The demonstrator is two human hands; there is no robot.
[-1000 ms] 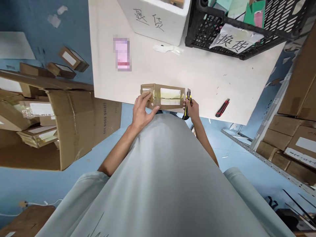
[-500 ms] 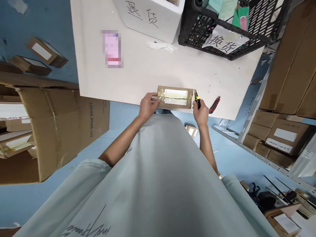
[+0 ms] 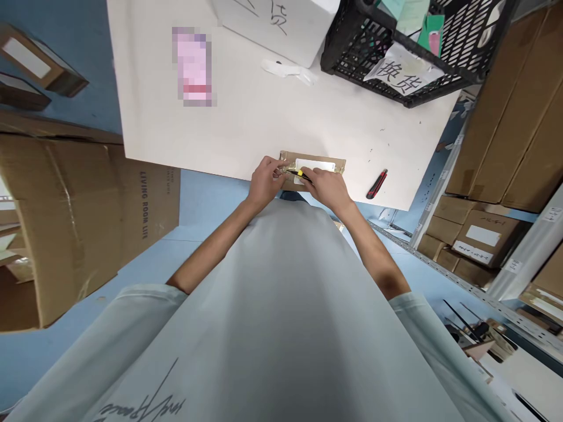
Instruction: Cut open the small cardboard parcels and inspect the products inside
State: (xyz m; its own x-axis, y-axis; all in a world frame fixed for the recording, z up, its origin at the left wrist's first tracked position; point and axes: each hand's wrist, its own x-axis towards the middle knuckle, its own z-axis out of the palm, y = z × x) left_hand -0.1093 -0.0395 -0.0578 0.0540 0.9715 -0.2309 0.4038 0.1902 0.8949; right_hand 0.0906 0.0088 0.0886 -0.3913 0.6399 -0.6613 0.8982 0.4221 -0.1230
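A small taped cardboard box (image 3: 323, 158) with a white label lies at the table's near edge. My left hand (image 3: 265, 183) is closed on the box's left end, thumb and fingers at the tape there. My right hand (image 3: 328, 186) reaches across the top of the box and grips a yellow and black utility knife (image 3: 302, 174). The knife's tip points left, close to my left fingers; whether the blade touches the tape I cannot tell. A red and black utility knife (image 3: 377, 184) lies on the table to the right of the box.
On the white table (image 3: 246, 129) stand a white foam box (image 3: 277, 26) and a black plastic crate (image 3: 387, 76) at the back. A blurred pink item (image 3: 193, 67) lies back left. Large cardboard box (image 3: 88, 217) at left; shelving with cartons (image 3: 479, 234) at right.
My right hand has moved left with the yellow and black utility knife, from beside the box's right end to its left end. The left hand stays at the box. The view has shifted slightly.
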